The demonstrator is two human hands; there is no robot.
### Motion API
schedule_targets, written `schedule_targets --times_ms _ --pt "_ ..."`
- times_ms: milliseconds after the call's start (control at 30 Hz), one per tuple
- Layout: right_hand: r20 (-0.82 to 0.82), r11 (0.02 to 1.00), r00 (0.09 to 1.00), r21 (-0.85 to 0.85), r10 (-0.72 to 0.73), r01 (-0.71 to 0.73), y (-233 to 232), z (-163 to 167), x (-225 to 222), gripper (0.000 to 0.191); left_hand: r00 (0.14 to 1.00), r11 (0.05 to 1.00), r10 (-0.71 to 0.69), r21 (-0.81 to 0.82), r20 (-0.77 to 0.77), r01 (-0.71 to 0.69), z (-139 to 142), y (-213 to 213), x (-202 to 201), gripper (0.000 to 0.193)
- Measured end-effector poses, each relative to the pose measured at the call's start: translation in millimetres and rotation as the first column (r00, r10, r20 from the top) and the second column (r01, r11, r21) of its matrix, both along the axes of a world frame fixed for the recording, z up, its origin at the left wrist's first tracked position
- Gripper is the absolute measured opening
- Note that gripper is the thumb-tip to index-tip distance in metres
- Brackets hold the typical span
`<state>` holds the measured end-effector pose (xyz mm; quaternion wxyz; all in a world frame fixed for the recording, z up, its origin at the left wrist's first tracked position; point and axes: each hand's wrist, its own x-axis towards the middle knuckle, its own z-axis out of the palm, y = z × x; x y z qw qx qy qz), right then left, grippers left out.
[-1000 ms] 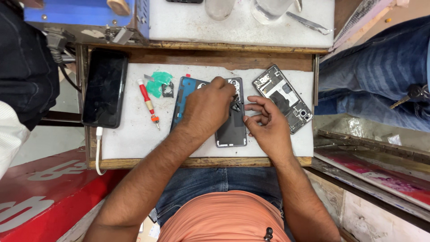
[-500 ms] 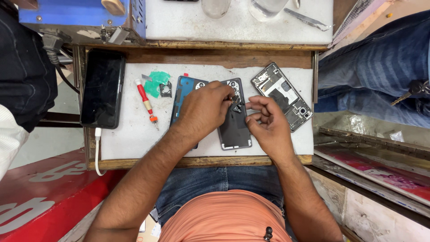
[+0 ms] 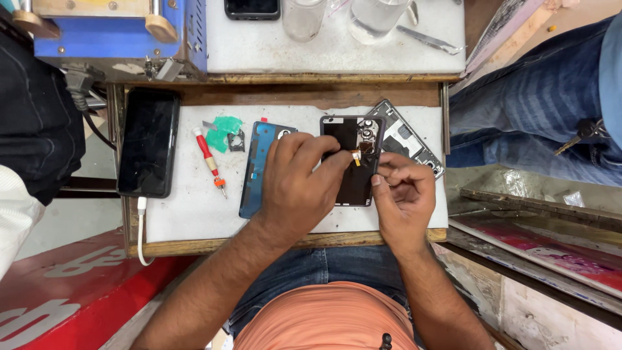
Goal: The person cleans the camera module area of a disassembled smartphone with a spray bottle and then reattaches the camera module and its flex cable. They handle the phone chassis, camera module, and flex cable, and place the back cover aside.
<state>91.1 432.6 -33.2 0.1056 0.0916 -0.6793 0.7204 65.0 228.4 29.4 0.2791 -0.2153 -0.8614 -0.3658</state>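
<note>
Covering opened phone [image 3: 353, 170] and blue back cover [image 3: 256, 165], left hand [image 3: 298, 188], right hand [image 3: 403, 201]

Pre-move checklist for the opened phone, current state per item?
1. Left hand steadying the opened phone: ok, fingers rest on it.
2. Right hand at the phone's right edge: ok; whether its grip holds a part, cannot tell.
3. Orange flex tab exposed near the fingertips: ok; seated or loose, cannot tell.
4. Blue back cover apart from the phone: ok, lying left of it, partly under the left hand.
5. Red screwdriver on the white mat: ok, untouched.
6. Inner frame: partly hidden behind the phone, state cannot tell.
</note>
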Motion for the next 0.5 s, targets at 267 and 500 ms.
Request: schedule_targets --times_ms 267,500 --pt "-0.016 0.987 0.999 -0.155 0.039 -0.041 -5 4 4 0.029 0.999 0.997 0.006 0.072 -0.050 -0.003 -1 -1 8 0.023" --pt "0.027 0.998 0.998 -0.028 0.053 -0.052 -8 9 5 0.035 0.965 0.927 -0.157 0.368 0.210 0.071 -16 5 4 0.017"
